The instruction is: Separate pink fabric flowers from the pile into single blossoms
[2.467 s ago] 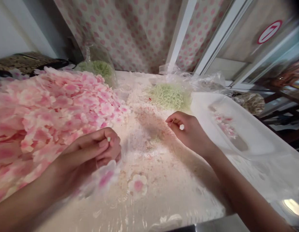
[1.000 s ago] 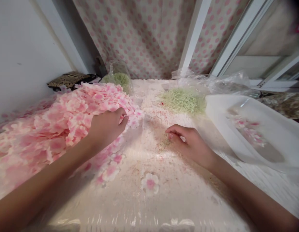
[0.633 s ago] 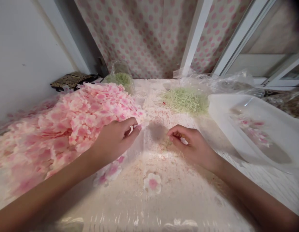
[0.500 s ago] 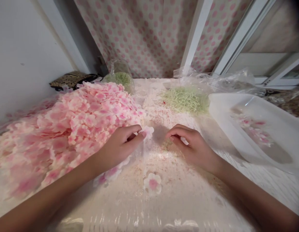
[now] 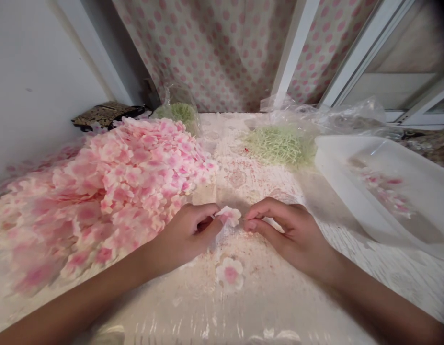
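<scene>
Between thumb and forefinger, my left hand [image 5: 193,230] pinches a white and pink fabric flower [image 5: 231,216], its petals facing my right hand. My right hand [image 5: 290,230] is closed in a pinch just to the right of that flower, with a small gap between them. Whatever sits at its fingertips is too small to make out. Below the hands, a single flower with a pink centre [image 5: 230,274] lies flat on the table. A large heap of pink and white petal flowers [image 5: 135,167] spreads beside my left forearm.
A white plastic tub [image 5: 336,167] with several flowers inside stands at the right. Thin pale green stems [image 5: 282,143] lie at the back near crumpled clear plastic [image 5: 325,117]. A bag of green material [image 5: 182,112] and a patterned pouch [image 5: 107,114] sit behind the heap.
Both hands have come down slightly towards me and closer together. The held flower has moved right and is now near my right fingertips.
</scene>
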`<state>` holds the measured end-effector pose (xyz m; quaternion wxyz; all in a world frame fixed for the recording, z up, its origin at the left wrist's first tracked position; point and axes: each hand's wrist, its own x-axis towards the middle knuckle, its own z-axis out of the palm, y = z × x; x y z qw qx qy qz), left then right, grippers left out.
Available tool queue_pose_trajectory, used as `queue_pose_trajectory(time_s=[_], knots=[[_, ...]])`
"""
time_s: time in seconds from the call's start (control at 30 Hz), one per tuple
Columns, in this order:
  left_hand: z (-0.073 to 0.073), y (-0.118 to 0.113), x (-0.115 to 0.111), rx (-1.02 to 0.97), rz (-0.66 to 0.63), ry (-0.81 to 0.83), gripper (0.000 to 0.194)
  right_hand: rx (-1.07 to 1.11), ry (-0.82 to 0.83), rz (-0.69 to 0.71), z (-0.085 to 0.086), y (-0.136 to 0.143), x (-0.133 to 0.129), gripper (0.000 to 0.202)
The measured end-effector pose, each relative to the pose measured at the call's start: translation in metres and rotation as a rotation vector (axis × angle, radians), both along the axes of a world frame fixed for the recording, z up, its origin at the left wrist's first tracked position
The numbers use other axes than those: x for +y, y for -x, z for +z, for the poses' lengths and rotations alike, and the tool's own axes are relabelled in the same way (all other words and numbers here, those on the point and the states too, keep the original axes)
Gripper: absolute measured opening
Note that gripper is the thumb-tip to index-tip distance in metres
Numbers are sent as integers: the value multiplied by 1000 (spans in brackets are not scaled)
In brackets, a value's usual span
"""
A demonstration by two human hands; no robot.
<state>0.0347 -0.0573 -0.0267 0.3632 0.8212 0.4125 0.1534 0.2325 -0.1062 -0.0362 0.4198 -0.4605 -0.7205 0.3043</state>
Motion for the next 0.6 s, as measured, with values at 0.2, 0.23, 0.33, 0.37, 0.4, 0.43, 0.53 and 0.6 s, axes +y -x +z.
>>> queue_pose_trajectory(time_s=[0.2,0.23,0.33,0.37,0.4,0.43,0.53,0.6], knots=[[-3,-2,-3,-23,-16,11,33,-84,-77,-6,1,1,-2,12],[-3,-2,-4,-21,-19,17,33,-91,-93,-8,1,1,-3,13],[-4,-2,-8,5,-28,13,33,-102,-165,-9,0,3,-3,13],[-5,-1,-9,12,-36,11,33,-108,-187,-10,-1,3,-3,12],[-5,-1,-10,17,-46,10,32,-112,-199,-9,-1,4,-3,12],[-6,-1,-11,21,-57,9,32,-113,-195,-2,-2,5,-3,11],[-6,0,-12,23,-66,9,33,-96,-129,42,-5,7,-3,12],[-5,-1,-13,10,-66,10,33,-86,-95,67,-7,8,-3,14]])
